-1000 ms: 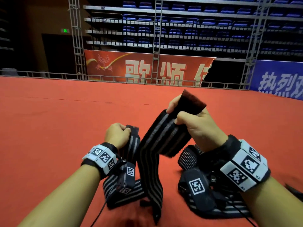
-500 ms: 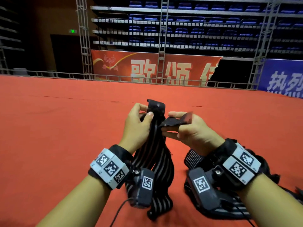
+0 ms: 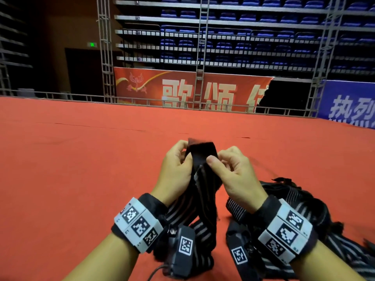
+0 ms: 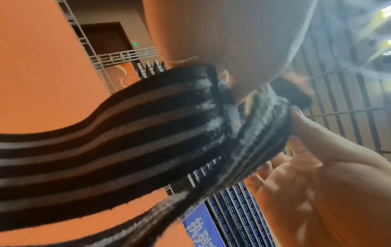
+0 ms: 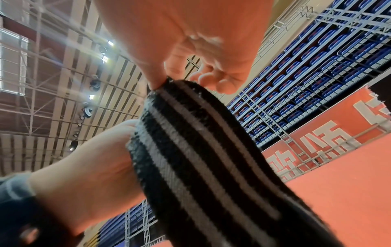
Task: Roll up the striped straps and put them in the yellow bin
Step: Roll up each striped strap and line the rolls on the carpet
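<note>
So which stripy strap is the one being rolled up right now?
Look at the big red floor, then at the two hands held up over it. The strap pinched at its top end between the left hand and right hand is the one. Unlike the pile of straps lying on the floor to the right, it hangs up in the air.

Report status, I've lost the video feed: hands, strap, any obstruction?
Left hand and right hand both pinch the striped strap at its top end. No roll visible yet. More straps piled right; yellow bin not in view.
</note>
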Motion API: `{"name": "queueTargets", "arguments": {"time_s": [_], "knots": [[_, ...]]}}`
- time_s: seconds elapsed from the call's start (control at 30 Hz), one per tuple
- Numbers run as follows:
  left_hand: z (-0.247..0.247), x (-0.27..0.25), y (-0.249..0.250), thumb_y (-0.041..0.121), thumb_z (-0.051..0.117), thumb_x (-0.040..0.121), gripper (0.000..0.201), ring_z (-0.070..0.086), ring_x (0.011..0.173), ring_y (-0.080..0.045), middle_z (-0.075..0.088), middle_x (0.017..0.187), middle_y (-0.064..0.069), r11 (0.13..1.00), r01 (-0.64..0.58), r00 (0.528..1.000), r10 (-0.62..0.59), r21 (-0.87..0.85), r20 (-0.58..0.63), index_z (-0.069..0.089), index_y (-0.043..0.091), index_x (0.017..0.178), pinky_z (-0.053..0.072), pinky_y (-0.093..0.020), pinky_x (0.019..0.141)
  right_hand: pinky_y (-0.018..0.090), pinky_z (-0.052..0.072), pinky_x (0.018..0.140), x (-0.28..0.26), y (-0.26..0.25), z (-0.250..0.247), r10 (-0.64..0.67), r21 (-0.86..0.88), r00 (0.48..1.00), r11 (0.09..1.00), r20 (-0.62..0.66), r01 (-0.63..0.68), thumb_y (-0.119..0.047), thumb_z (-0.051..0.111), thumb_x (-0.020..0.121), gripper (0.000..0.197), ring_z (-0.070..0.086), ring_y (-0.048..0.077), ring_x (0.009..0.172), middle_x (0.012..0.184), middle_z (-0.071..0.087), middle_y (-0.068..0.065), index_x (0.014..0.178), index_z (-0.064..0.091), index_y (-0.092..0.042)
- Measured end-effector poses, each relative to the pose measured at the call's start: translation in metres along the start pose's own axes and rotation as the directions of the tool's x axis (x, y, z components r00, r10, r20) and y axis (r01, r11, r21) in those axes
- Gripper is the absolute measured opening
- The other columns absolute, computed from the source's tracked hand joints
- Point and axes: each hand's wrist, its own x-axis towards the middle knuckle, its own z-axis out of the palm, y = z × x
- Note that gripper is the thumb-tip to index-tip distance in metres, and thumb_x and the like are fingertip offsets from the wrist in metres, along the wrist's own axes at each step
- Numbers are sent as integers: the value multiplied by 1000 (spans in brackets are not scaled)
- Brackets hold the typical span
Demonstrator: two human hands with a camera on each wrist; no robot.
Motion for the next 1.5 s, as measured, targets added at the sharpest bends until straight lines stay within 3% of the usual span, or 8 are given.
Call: {"name": "queueTargets", "arguments": {"time_s": [0.17,0.3,0.37,0.6,0.9,1.07,1.2,1.5], "knots": [[5,-5,-1,1,51,98,17,63,70,-15,68,78,-4,996,60,996,-64,-71,-59,61,15,95,49,-29,62,50,39,56,1,-4,-1,16,150,1000,989,24,-19,-42,55,87,49,43,20,62,70,48,29,72,51,5],[10,-6,7,-1,48,99,19,66,80,-21,71,88,-10,983,65,994,-78,-170,-72,63,9,102,54,-36,74,37,43,58,6,-5,-3,59,165,998,984,16,-61,-12,56,94,15,52,12,66,69,58,6,80,58,-8],[13,-6,12,0,47,100,20,68,82,-17,72,89,-6,975,56,996,-71,-217,-62,65,7,104,56,-29,73,31,44,60,11,-6,-2,108,226,994,969,-2,-105,-4,55,94,16,55,12,66,70,61,2,80,58,-11],[20,-7,24,10,49,102,17,65,71,-11,70,82,-2,947,48,994,-76,-318,-76,66,11,100,51,-21,60,36,41,57,26,-14,11,110,232,986,970,-125,-79,-30,59,88,32,47,18,60,64,53,8,71,52,-4],[19,8,33,7,42,103,25,66,71,-10,71,80,0,915,1,993,-49,-404,-109,66,9,96,52,-19,62,45,47,58,43,-23,21,108,179,965,982,-237,-66,-29,60,90,36,45,18,59,63,50,5,72,51,1],[19,10,37,22,36,106,36,68,81,-14,72,90,-7,930,-51,995,15,-364,-102,68,7,103,54,-23,69,33,40,57,46,-24,20,61,100,961,994,-270,-35,-25,60,92,33,42,10,56,57,46,-5,64,47,-14],[21,10,32,17,47,103,22,65,84,-18,70,94,-11,955,-103,988,68,-277,-136,67,8,103,54,-32,76,31,38,56,45,-24,19,37,50,956,998,-293,-23,-26,60,92,34,40,9,53,55,44,-9,62,45,-17],[25,-2,18,15,52,101,22,59,75,-16,66,81,-7,968,-96,980,50,-232,-195,68,6,90,49,-32,69,31,37,55,24,-15,15,-4,-25,970,1000,-244,-3,-27,62,90,33,39,8,53,57,44,-9,65,42,-18]]}}
